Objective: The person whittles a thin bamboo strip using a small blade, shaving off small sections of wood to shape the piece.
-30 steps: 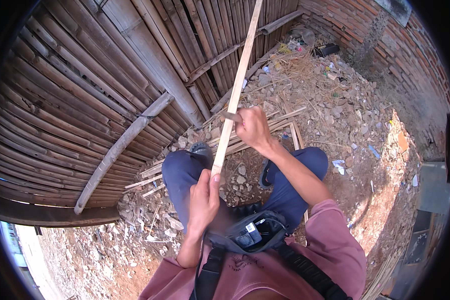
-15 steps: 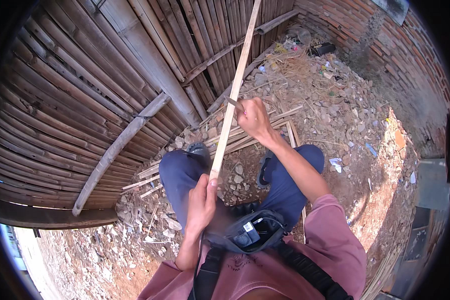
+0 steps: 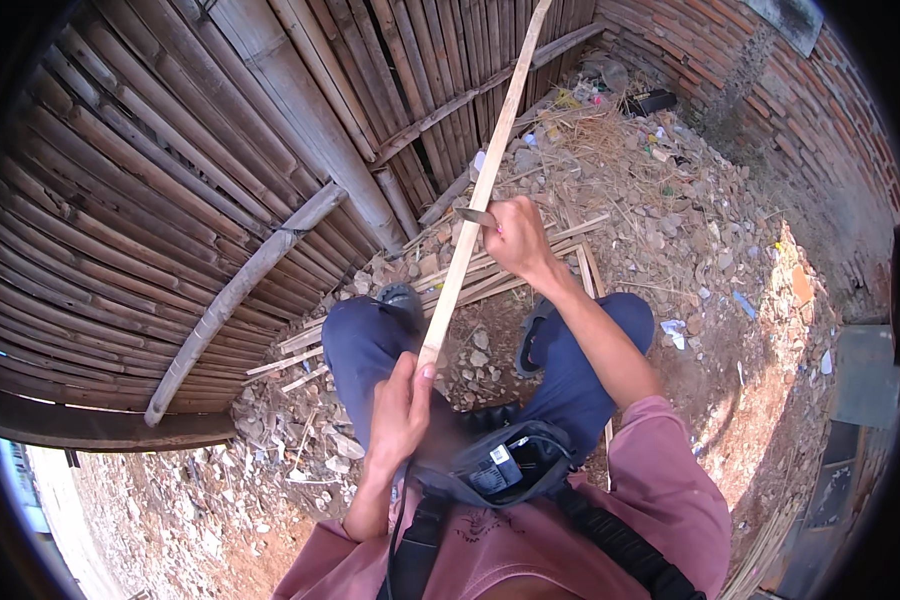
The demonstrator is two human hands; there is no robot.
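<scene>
- While the open waist pouch point(image 3: 550, 481) holds a white-labelled item point(image 3: 500, 468), the left hand point(image 3: 398, 410) grips a pale strip point(image 3: 460, 262) low, beside the left knee point(image 3: 355, 330).
- The right hand point(image 3: 518, 238) is closed on a blade point(image 3: 476, 216) crossing the strip, whose top leans farther right than half a second ago.
- Bamboo wall point(image 3: 160, 200) bounds the left; rubble point(image 3: 690, 220) spreads right.

The wooden strip point(image 3: 453, 285) is pale cream-yellow and the blade point(image 3: 473, 215) a dull grey-brown, while the trousers point(image 3: 355, 340) are navy and the shirt point(image 3: 660, 450) dusty pink with a dark print. Black colours the straps point(image 3: 620, 540), and the open pouch point(image 3: 446, 474) is dark grey. The bamboo wall point(image 3: 100, 240) runs in brown and grey-brown stripes, the brick wall point(image 3: 810, 110) is patterned in orange-red courses with grey patches, and the rubble point(image 3: 670, 220) mixes grey, tan and reddish brown, flecked with white and blue scraps point(image 3: 744, 304).
</scene>
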